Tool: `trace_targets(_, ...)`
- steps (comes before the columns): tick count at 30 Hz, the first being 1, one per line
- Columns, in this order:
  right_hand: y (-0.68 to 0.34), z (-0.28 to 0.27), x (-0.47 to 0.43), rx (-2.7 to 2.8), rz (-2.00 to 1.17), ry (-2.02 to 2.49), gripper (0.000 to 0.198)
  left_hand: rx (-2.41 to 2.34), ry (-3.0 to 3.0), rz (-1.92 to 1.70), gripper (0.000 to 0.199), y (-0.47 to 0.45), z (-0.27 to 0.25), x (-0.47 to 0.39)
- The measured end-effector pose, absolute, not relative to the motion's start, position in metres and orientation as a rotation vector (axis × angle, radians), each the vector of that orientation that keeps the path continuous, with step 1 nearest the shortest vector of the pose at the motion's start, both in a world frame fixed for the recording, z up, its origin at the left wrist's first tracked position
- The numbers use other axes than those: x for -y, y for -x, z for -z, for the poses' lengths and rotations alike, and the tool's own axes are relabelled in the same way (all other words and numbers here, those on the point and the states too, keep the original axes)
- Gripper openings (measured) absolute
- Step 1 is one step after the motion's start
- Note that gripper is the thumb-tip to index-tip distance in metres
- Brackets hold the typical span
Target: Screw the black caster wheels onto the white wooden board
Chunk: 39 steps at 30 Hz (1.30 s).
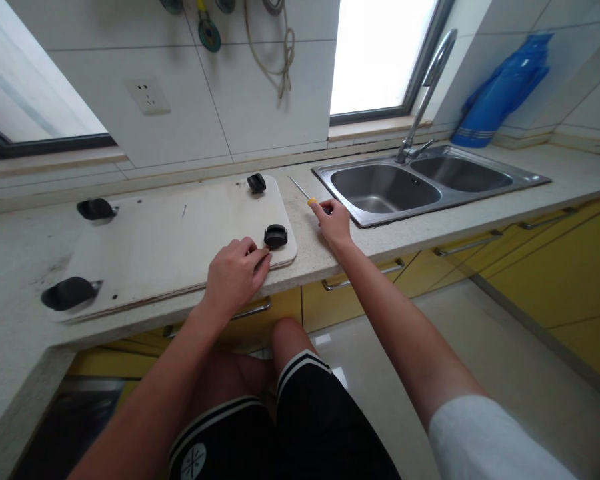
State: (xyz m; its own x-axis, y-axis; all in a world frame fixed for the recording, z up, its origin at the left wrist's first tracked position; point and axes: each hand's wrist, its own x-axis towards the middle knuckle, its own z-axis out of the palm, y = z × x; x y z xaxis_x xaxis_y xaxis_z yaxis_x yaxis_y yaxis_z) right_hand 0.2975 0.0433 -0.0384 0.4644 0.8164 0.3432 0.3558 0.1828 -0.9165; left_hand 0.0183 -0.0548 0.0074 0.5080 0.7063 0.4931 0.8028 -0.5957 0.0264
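A pale board (155,233) lies flat on the counter with several black casters pointing up near its corners. At its near right corner is one caster (275,236). My left hand (236,273) rests on the board's front edge just left of that caster, thumb and fingertips pinched together close to its base. Whatever is between those fingertips is too small to make out. To the right of the board, my right hand (334,221) is closed around the handle of a screwdriver (300,189). Its thin metal shaft points away and to the left, over the counter.
A double steel sink (375,219) with a tall faucet (433,70) is set into the counter right of my right hand. Behind it stands a blue thermos flask (505,90). Yellow cabinets (430,273) with metal handles run under the counter's front edge (330,267).
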Motion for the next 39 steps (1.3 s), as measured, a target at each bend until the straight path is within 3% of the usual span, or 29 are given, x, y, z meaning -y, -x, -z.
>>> trace_targets(5,-0.298,0.038,-0.042,1.116,-0.441,1.419,0.044,1.288,2.63,0.786,0.034,-0.013,-0.007,0.05)
trace_targets(9,-0.298,0.037,-0.041,1.116,-0.44,1.422,0.046,1.415,2.723,1.101,0.036,-0.006,-0.014,0.04)
trace_targets(15,-0.299,0.037,-0.042,1.107,-0.453,1.422,0.046,1.35,2.994,1.369,0.058,-0.014,-0.029,0.016)
trace_targets(23,-0.302,0.038,-0.044,1.091,-0.441,1.41,0.038,1.36,3.08,1.575,0.047,-0.017,-0.021,0.008)
trace_targets(29,-0.299,0.036,-0.04,1.084,-0.438,1.421,0.038,1.231,3.072,1.398,0.056,-0.016,-0.013,0.0)
trace_targets(39,-0.295,0.031,-0.035,1.084,-0.459,1.424,0.038,1.364,3.211,0.738,0.062,-0.012,-0.02,-0.025)
